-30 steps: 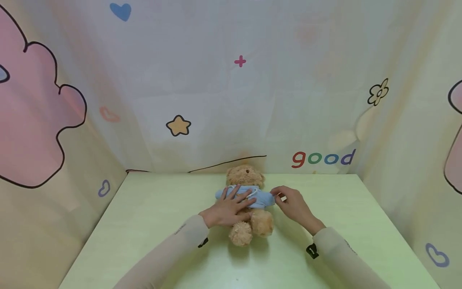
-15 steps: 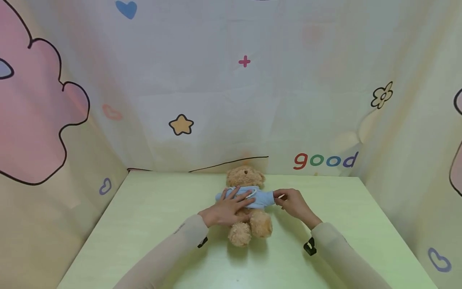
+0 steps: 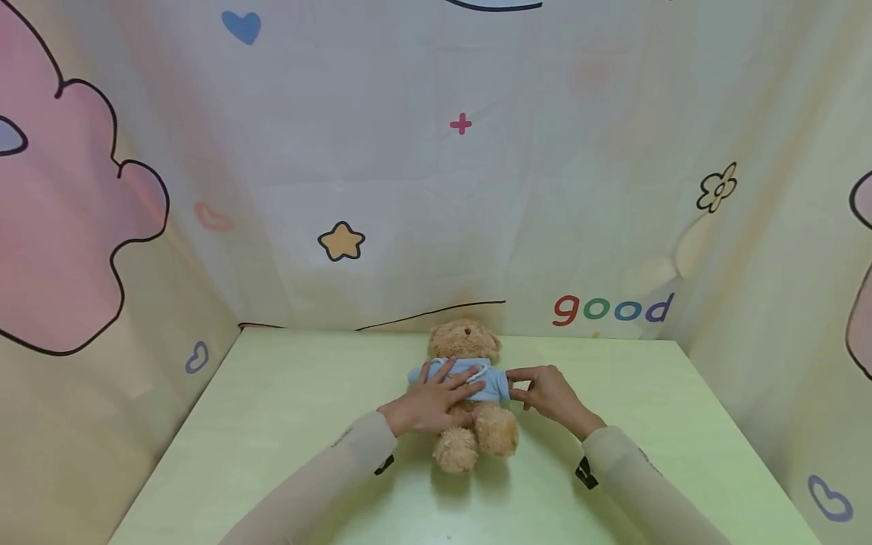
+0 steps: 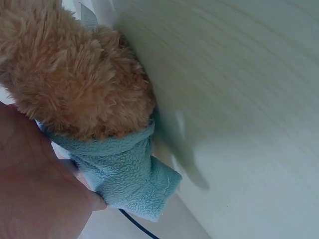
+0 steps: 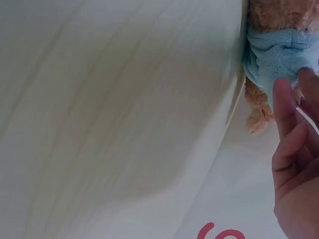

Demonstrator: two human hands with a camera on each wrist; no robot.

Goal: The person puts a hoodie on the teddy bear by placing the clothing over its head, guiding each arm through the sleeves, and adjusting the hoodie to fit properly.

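A tan teddy bear (image 3: 465,342) lies on its back, dressed in a light blue hoodie (image 3: 492,367) with a white drawstring. Across the hoodie's front rests my left hand (image 3: 428,401), its fingers spread, covering part of the bear's belly. My right hand (image 3: 550,392) pinches the cuff of the sleeve (image 3: 502,384) on the bear's right-hand side in the head view, finger and thumb at its edges. The left wrist view shows the fuzzy leg (image 4: 84,94) and the hoodie's hem (image 4: 109,144) close up. No paw shows at the pinched cuff.
The bear lies on a pale green table (image 3: 306,469), its head near the back edge. Behind and beside the table hangs a printed curtain (image 3: 395,151) with a star, hearts and the word "good". A black strap piece (image 3: 586,472) hangs under the right sleeve.
My right hand has moved a little left, pushing the sleeve inward, so it now looks shorter. My left hand stays on the bear's front. The head view has shifted slightly.
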